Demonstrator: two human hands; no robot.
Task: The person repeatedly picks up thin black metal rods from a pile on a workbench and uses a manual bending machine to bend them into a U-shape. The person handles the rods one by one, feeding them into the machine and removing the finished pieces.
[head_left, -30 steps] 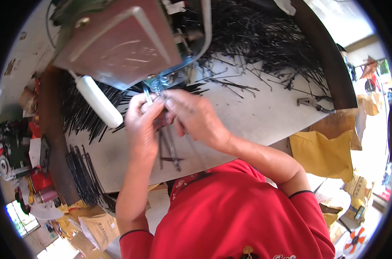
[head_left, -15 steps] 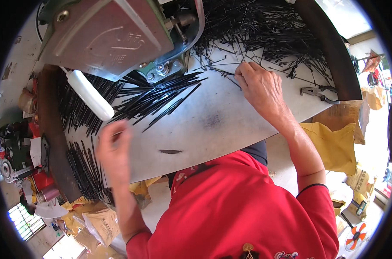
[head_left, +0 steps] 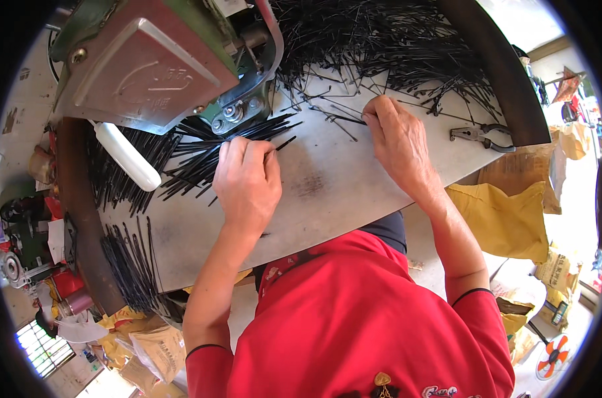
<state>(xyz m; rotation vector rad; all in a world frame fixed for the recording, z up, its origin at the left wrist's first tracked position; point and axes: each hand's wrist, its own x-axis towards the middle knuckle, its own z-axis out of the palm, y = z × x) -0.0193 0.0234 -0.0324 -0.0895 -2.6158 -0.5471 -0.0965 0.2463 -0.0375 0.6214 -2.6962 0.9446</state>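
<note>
My left hand [head_left: 248,179] is over the pile of thick black rods [head_left: 201,166], its fingers curled together. A rod end sticks out beside its thumb and forefinger, which appear to pinch it; the palm side is hidden. My right hand [head_left: 404,142] is at the edge of the scattered thin black wire rods [head_left: 334,114]. Its thumb and forefinger are pressed together on the end of one thin rod, pointing left. Behind my left hand stands a green and reddish machine head [head_left: 148,73] with a white handle [head_left: 128,156].
A big heap of thin black rods [head_left: 380,40] covers the table's far side. Pliers [head_left: 481,136] lie at the right by the dark raised rim [head_left: 500,73]. More black rods [head_left: 130,265] lie at the left edge. Yellow sacks [head_left: 500,219] and a fan [head_left: 553,357] stand beyond the table.
My left hand has moved up and right from beside the white handle onto the thick rods. The right hand stays pinched at the thin rods. The whole view has shifted slightly.
</note>
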